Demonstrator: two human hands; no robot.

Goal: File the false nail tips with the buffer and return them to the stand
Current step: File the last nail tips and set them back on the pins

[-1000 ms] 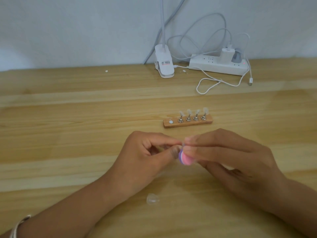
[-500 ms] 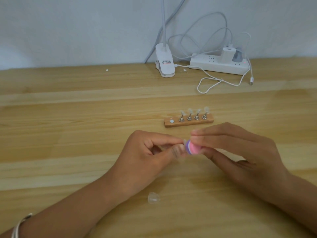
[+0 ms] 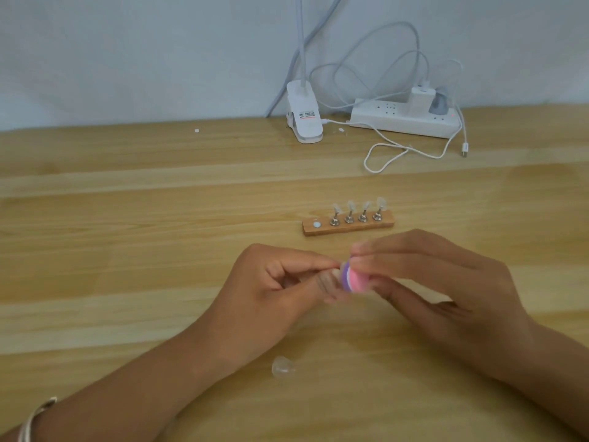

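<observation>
My right hand (image 3: 439,282) pinches a small pink and purple buffer (image 3: 355,277) between fingers and thumb. My left hand (image 3: 271,291) pinches a clear nail tip held against the buffer's purple face; the tip itself is mostly hidden by my fingertips and blur. Just beyond my hands lies the wooden stand (image 3: 347,222) with several metal holders carrying clear nail tips (image 3: 357,206); its leftmost spot shows only a round disc. A loose clear nail tip (image 3: 282,366) lies on the table near my left wrist.
A white clip lamp (image 3: 304,118) and a white power strip (image 3: 404,118) with plugged chargers sit at the back edge by the wall. A white cable (image 3: 411,151) loops in front of the strip. The wooden table (image 3: 127,234) spreads to both sides.
My right hand and the buffer keep shifting against the nail tip: up and right from a second ago, then slightly down and left to now. My left hand barely moves.
</observation>
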